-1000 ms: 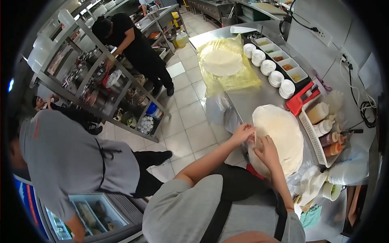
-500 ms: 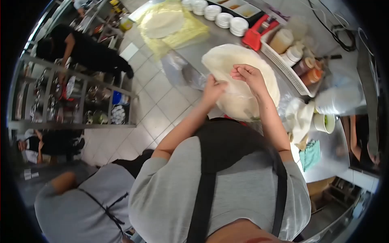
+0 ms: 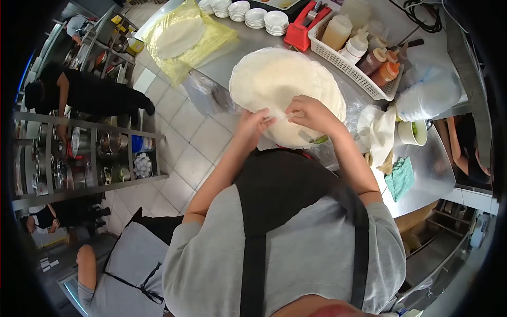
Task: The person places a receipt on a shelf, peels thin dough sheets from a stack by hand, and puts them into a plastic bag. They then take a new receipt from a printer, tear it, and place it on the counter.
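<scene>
A wide stack of thin, round, cream-coloured sheets [image 3: 285, 74] lies on the metal table in front of me. Over its near part, my left hand [image 3: 255, 126] pinches one end of a thin translucent strip [image 3: 279, 117], which looks like plastic film. The strip's other end is between the fingertips of my right hand [image 3: 312, 114]. Both hands are low over the sheets; whether they touch them is unclear. Clear plastic shows around the stack's edge, and a small green piece [image 3: 319, 140] is beside my right wrist.
Yellow plastic with a pale sheet [image 3: 182, 39] lies far left. Stacked white dishes [image 3: 276, 21], a red tool [image 3: 299, 33] and a white basket [image 3: 351, 66] of bottles line the back. Cloths [image 3: 400, 178] and a bowl [image 3: 412, 132] are right. Co-workers [image 3: 134, 259] stand left.
The view has shifted, so the table's things appear farther left. My hands are now lower over the near part of the stack, and the translucent strip shows between them. The stack's left side looks flatter.
</scene>
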`<state>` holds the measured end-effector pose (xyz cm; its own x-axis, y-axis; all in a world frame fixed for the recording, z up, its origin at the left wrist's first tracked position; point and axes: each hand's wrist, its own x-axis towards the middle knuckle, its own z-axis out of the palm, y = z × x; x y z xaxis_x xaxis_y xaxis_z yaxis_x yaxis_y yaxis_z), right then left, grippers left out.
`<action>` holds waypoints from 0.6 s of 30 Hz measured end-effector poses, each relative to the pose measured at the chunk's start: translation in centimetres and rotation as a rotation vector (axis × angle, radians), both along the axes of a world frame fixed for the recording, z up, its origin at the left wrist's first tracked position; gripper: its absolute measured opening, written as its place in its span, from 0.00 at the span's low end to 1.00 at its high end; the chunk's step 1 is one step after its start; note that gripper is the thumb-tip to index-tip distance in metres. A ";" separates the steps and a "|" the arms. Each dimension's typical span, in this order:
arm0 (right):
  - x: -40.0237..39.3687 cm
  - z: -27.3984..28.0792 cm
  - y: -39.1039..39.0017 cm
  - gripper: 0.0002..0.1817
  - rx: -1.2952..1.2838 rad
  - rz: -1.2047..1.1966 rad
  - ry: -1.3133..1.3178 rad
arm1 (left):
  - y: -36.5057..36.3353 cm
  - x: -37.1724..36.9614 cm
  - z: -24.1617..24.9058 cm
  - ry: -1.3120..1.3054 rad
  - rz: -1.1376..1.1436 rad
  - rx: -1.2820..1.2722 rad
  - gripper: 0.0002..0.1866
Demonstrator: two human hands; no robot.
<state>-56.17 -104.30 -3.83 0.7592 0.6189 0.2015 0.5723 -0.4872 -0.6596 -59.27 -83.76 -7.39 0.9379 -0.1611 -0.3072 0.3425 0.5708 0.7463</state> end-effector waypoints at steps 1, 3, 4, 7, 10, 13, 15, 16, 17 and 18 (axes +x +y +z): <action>0.2 0.1 0.2 0.06 -0.051 0.047 0.020 | -0.2 -0.4 0.0 -0.006 -0.097 -0.029 0.20; 0.3 0.2 0.8 0.05 -0.021 -0.014 -0.007 | -0.6 -0.4 0.0 0.003 -0.190 -0.001 0.18; 0.5 0.4 0.9 0.04 0.005 -0.065 -0.022 | -1.0 -0.3 0.1 0.025 -0.273 0.022 0.16; 1.0 0.6 0.9 0.05 0.132 -0.127 0.106 | -1.6 0.3 -0.5 0.010 -0.204 0.105 0.17; 1.5 0.8 1.0 0.06 0.152 -0.150 0.283 | -1.5 0.5 0.0 0.025 -0.180 0.148 0.17; 2.1 0.6 1.5 0.06 0.206 -0.157 0.304 | -1.6 0.5 0.8 0.074 -0.149 0.182 0.14; 2.3 0.4 1.6 0.06 0.213 -0.163 0.328 | -1.6 0.5 0.6 0.092 -0.130 0.207 0.13; 2.5 0.3 1.5 0.06 0.218 -0.159 0.343 | -1.6 0.7 0.2 0.045 -0.104 0.253 0.12; 2.7 0.2 1.5 0.06 0.224 -0.155 0.359 | -1.6 0.9 -0.1 -0.002 -0.078 0.299 0.12; 2.8 0.3 1.5 0.06 0.226 -0.155 0.359 | -1.6 0.9 -0.2 -0.002 -0.078 0.301 0.12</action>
<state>-53.38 -102.78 -3.51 0.8859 0.4632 0.0255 0.2194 -0.3699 -0.9028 -58.34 -85.35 -7.58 0.9269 -0.1345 -0.3503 0.3750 0.2960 0.8785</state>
